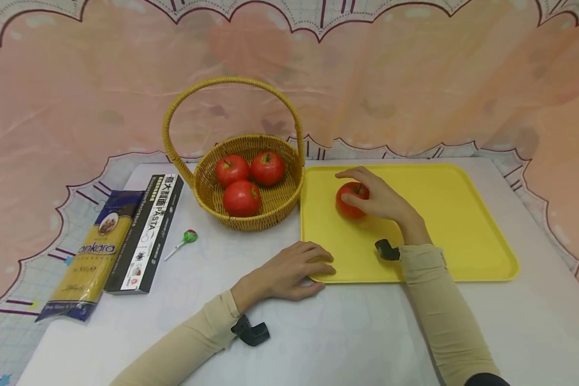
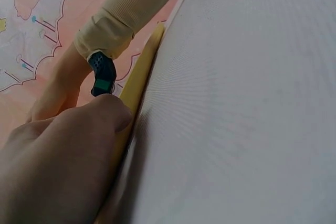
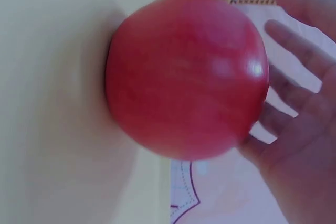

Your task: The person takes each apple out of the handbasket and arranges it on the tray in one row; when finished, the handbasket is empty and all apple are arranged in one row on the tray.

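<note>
A red apple (image 1: 349,202) sits on the left part of a yellow tray (image 1: 463,225). Over it hovers my right hand (image 1: 381,198), its fingers spread and bent loosely around the top. The right wrist view has the same apple (image 3: 186,77) close up, with a gap between it and most of the fingers (image 3: 302,51); whether the thumb touches is unclear. At the tray's front left corner rests my left hand (image 1: 294,268), fingers over the rim. In the left wrist view its thumb (image 2: 113,111) lies along the tray's edge (image 2: 139,77).
A wicker basket (image 1: 280,206) with a tall handle holds three red apples (image 1: 241,198), left of the tray. Farther left lie a lollipop (image 1: 189,236), a black pasta box (image 1: 149,236) and a yellow-and-blue pasta bag (image 1: 89,262). A patterned cloth (image 1: 415,96) hangs behind.
</note>
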{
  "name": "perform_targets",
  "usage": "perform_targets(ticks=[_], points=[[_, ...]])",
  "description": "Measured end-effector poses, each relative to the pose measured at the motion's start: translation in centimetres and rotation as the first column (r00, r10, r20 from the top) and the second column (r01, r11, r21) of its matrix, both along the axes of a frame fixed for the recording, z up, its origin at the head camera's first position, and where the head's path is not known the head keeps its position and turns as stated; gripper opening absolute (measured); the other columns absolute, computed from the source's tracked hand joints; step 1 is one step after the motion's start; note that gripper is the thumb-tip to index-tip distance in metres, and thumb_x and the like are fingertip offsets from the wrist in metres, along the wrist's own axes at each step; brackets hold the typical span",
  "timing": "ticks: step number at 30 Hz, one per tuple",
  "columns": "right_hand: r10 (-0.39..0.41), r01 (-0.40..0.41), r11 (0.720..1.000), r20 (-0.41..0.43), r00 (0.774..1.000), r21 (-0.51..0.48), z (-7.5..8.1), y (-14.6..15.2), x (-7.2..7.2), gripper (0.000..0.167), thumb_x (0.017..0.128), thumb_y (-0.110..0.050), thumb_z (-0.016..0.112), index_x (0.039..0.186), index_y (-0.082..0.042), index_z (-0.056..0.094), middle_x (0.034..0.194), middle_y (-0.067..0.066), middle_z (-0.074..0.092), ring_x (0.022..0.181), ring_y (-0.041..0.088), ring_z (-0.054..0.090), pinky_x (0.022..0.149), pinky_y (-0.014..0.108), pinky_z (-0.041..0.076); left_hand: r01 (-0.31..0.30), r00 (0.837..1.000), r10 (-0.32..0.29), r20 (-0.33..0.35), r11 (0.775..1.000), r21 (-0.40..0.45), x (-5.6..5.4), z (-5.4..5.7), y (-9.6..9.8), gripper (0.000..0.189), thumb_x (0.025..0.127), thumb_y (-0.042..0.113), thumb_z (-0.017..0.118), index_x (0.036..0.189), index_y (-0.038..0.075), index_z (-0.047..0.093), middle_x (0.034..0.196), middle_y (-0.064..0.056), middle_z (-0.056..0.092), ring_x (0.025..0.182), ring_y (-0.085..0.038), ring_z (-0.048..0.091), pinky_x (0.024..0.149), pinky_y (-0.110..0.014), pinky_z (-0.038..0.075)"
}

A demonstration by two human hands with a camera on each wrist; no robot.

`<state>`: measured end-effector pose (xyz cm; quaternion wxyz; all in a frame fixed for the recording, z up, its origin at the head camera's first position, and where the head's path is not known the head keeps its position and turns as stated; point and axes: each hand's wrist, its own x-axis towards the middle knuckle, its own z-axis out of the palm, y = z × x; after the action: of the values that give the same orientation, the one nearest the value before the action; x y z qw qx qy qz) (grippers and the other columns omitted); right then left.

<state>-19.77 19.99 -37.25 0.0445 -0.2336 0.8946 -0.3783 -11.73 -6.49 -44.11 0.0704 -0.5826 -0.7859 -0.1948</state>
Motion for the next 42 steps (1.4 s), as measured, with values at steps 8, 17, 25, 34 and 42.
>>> perform_targets(ticks=[8,17,25,34,42], points=[[0.041,-0.049,0.995,-0.091,0.995,-0.091,0.2,-1.2,-0.4,0.039,0.091,-0.024,0.062,0.128,-0.021,0.054,0.131,0.001,0.052,0.12,0.024,0.048,0.103,0.048,0.039,-0.005,1.0,0.005,0.004,1.0,-0.016,0.0,0.1,0.1,0.029,0.091,0.036,0.055,0.116,0.025,0.063,0.123,0.004,0.058,0.118,-0.015,0.048,0.103,-0.033,0.038],[0.133,-0.143,0.989,-0.171,0.976,-0.043,0.4,-3.5,-1.3,0.033,0.09,-0.022,0.063,0.122,-0.021,0.058,0.127,-0.001,0.054,0.123,0.017,0.047,0.107,0.044,0.035,-0.013,1.0,0.014,0.006,0.999,-0.038,-0.1,0.0,0.2,0.029,0.091,0.037,0.054,0.116,0.026,0.063,0.124,0.005,0.057,0.118,-0.013,0.048,0.103,-0.032,0.038],[0.248,-0.26,0.965,-0.227,0.942,-0.025,0.6,-6.3,-2.3,0.032,0.092,-0.018,0.06,0.122,-0.01,0.058,0.122,0.003,0.056,0.113,0.023,0.051,0.1,0.044,0.041,-0.02,1.0,0.021,0.006,0.999,-0.025,0.2,0.0,-0.1,0.028,0.091,0.036,0.054,0.115,0.025,0.064,0.123,0.005,0.058,0.117,-0.014,0.049,0.103,-0.032,0.038],[0.318,-0.327,0.945,-0.274,0.908,0.015,1.0,-9.1,-2.7,0.025,0.092,-0.011,0.057,0.117,-0.007,0.061,0.116,0.006,0.059,0.108,0.021,0.055,0.097,0.041,0.045,-0.018,1.0,0.018,-0.008,0.999,-0.027,0.3,0.1,-0.1,0.028,0.09,0.037,0.055,0.115,0.025,0.063,0.123,0.005,0.058,0.117,-0.014,0.049,0.103,-0.032,0.038],[0.384,-0.389,0.921,-0.22,0.896,0.025,1.6,-11.6,-3.2,0.027,0.092,-0.011,0.055,0.119,-0.011,0.059,0.117,0.005,0.057,0.103,0.02,0.057,0.093,0.039,0.048,-0.022,1.0,0.021,-0.018,0.999,-0.038,0.2,0.1,-0.1,0.029,0.091,0.038,0.055,0.116,0.026,0.063,0.124,0.006,0.058,0.119,-0.014,0.049,0.105,-0.032,0.036]])
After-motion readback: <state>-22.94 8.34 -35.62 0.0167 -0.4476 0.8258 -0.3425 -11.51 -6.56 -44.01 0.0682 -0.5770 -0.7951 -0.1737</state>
